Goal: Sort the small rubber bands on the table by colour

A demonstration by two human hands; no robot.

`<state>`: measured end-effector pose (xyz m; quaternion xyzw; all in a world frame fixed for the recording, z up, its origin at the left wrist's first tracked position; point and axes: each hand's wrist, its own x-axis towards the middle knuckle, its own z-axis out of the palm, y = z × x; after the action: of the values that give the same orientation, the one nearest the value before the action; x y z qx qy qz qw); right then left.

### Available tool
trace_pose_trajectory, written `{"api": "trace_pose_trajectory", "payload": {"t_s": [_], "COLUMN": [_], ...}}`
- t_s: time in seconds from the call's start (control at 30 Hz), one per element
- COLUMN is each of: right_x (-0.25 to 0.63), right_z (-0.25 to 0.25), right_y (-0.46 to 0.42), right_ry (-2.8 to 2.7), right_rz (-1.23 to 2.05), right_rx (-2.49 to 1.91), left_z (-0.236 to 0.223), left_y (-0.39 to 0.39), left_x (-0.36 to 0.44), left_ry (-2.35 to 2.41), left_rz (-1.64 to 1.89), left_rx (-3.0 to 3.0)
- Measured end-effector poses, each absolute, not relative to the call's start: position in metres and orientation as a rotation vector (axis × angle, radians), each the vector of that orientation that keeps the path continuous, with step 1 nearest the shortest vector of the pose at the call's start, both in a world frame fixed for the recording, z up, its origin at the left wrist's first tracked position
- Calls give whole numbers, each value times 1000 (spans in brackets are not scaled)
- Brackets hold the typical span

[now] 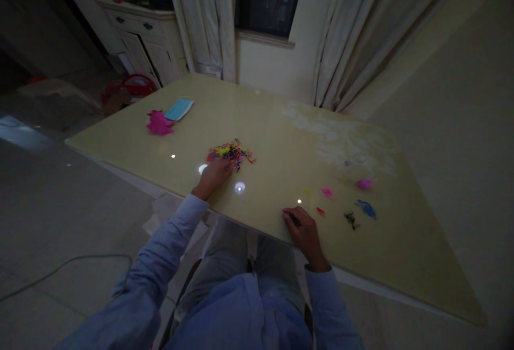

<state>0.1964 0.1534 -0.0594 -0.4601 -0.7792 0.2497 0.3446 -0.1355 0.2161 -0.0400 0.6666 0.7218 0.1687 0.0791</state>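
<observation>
A heap of small mixed-colour loops point(232, 153) lies on the pale yellow table point(281, 136). My left hand point(212, 175) reaches into the near edge of that heap with its fingers bent onto the loops; what they grip is hidden. My right hand point(302, 226) rests near the table's front edge, fingers curled, pinching something I cannot make out. Just right of it lie small sorted groups: a red bit point(320, 211), a pink bit point(327, 192), a black group point(351, 220), a blue group point(366, 208) and a magenta group point(363, 183).
A pink crumpled thing point(159, 123) and a light blue face mask point(179, 108) lie at the table's far left. A white cabinet point(144, 39), curtains and a dark window stand behind. A cable point(60, 269) runs over the floor at left.
</observation>
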Motion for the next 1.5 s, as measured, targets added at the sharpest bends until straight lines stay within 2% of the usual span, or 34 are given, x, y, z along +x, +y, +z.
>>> {"api": "trace_pose_trajectory", "payload": {"t_s": [0.33, 0.8, 1.5], "right_x": [196, 196, 196], "right_z": [-61, -59, -61], "right_y": [153, 153, 154], "right_ry": [-2014, -1999, -2008], "right_rz": [653, 666, 641], "right_rx": [-1186, -1175, -1174], "left_z": [-43, -38, -49], "left_y": [215, 217, 196], "left_x": [-135, -146, -136], "left_ry": [2143, 2030, 2264], "left_rz": [453, 869, 480], "left_rx": [2036, 1838, 1988]}}
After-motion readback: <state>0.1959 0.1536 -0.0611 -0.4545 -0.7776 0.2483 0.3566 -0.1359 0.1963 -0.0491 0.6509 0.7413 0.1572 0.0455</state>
